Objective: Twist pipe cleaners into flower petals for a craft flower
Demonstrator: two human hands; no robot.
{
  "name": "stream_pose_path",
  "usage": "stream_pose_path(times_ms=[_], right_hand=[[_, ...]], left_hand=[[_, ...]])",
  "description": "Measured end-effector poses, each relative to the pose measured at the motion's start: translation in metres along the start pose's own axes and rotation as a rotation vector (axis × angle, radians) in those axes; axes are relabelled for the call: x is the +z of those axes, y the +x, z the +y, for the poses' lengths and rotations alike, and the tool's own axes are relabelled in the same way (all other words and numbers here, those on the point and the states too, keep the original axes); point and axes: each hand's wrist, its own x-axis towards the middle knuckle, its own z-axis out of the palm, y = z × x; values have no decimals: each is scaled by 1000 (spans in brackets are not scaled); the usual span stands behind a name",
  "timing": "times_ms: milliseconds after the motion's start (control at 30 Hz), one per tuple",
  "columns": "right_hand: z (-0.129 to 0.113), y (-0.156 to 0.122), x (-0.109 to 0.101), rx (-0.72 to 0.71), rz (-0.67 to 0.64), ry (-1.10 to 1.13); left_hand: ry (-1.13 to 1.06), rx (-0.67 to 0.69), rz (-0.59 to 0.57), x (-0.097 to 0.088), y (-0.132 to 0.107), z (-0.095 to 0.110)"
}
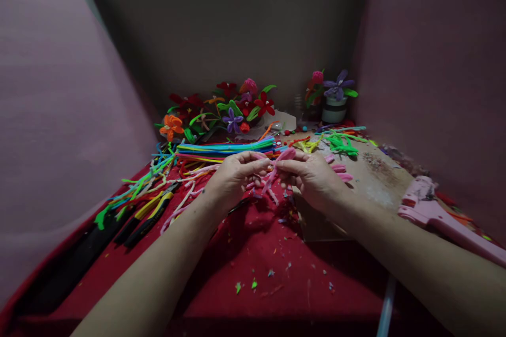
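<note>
My left hand [233, 175] and my right hand [312, 175] meet over the middle of the red cloth [253, 258]. Both pinch a small pink pipe-cleaner piece [276, 168] between fingertips; its looped petals stick up and loose ends hang down between the hands. Both hands are closed on it. A bundle of straight coloured pipe cleaners [225, 147] lies just behind the hands.
Finished pipe-cleaner flowers [221, 110] sit at the back, and a small pot of flowers [334, 100] stands back right. Pliers with yellow-black handles [146, 216] lie left. A pink glue gun [430, 210] rests right. Green scraps [342, 143] and pink petals lie on cardboard [375, 179].
</note>
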Motion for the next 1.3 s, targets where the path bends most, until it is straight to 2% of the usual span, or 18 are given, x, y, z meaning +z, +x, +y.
stream_pose_path(times_ms=[133, 367, 500, 633, 767, 900, 1000, 1167, 1300], right_hand=[[5, 3, -3, -39, -22, -33], [6, 1, -3, -63, 8, -108], [4, 0, -2, -81, 11, -129], [3, -1, -1, -32, 12, -106], [3, -1, 0, -42, 11, -90], [4, -1, -1, -26, 0, -95], [5, 0, -2, -23, -38, -83], [6, 3, -5, -113, -18, -120], [5, 2, -6, -177, 41, -172]], left_hand=[[8, -15, -46, 7, -1, -8], [92, 144, 49, 20, -8, -6], [144, 167, 120, 21, -9, -5], [147, 185, 157, 23, -9, -6], [120, 175, 160, 23, -9, -6], [91, 174, 103, 20, -9, -8], [13, 120, 86, 16, -7, -9], [-95, -14, 96, 16, -5, -8], [-95, 5, 125, 20, -6, -6]])
